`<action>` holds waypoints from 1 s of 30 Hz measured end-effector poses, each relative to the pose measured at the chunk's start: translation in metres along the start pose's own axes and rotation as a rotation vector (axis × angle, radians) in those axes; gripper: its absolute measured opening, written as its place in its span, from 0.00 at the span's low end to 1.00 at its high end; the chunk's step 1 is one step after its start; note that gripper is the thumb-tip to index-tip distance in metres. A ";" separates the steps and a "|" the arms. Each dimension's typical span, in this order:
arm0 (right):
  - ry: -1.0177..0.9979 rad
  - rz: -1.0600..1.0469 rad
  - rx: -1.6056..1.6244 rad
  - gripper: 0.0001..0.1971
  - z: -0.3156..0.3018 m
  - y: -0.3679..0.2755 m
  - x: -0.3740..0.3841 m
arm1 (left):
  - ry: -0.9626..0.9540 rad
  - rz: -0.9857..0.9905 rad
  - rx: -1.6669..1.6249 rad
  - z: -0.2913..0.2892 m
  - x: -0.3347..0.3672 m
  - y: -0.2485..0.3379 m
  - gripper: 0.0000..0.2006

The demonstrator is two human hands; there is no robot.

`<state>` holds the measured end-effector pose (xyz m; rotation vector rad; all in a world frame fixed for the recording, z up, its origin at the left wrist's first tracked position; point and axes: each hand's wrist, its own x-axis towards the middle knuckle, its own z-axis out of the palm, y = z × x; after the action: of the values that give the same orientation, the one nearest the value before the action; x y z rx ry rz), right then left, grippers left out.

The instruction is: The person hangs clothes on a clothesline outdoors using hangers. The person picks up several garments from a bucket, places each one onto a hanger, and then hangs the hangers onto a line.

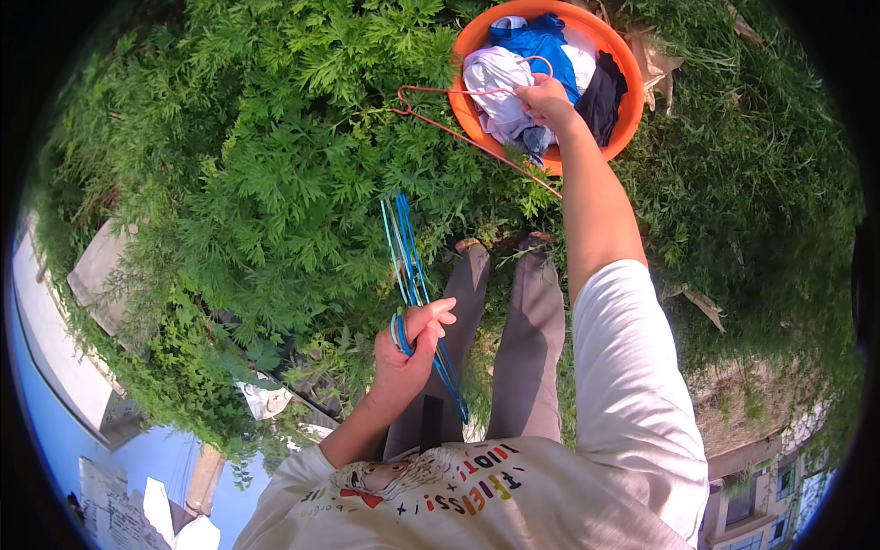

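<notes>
Closed, in the right hand (547,99), on a pink hanger (431,89) close to its hook, above the clothes (543,44) in an orange basin (632,92). Reaching out past the basin's left edge with one corner, then slanting back by its lower left edge with the long bar; partly hidden by the right arm (600,202). Impossible to tell from here: contact between hanger and cloth.

Likely very light, thin and springy, smooth enough to turn in a loose pinch. Best held at the neck under the hook, for balance; from a corner, apt to swing and snag.

Wrapped, in the left hand (414,337), around a bundle of blue hangers (418,289), low over the trousers (527,348), well apart from the basin's near edge. Probably light too, but prone to sliding against one another; better gripped around all the necks at once.

Inside the basin: pale cloth (495,73) toward the left edge, dark cloth (600,105) along the right, soft and limp by the folds. All around: leafy weeds (302,183).
</notes>
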<state>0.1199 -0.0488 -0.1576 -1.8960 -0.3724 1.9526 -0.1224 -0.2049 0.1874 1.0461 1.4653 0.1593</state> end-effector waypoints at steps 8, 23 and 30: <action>-0.168 -0.051 0.143 0.12 -0.055 0.067 -0.088 | 0.056 0.009 -0.002 0.004 0.003 0.007 0.17; -0.015 -0.060 0.763 0.03 -0.133 0.082 -0.083 | -0.017 0.101 0.018 0.003 -0.005 -0.005 0.15; 0.137 -0.121 0.715 0.04 -0.118 0.072 -0.090 | -0.009 0.103 -0.042 -0.001 -0.012 -0.012 0.14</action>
<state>0.2311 -0.1629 -0.1156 -1.4742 0.2277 1.5681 -0.1315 -0.2189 0.1884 1.0879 1.3945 0.2573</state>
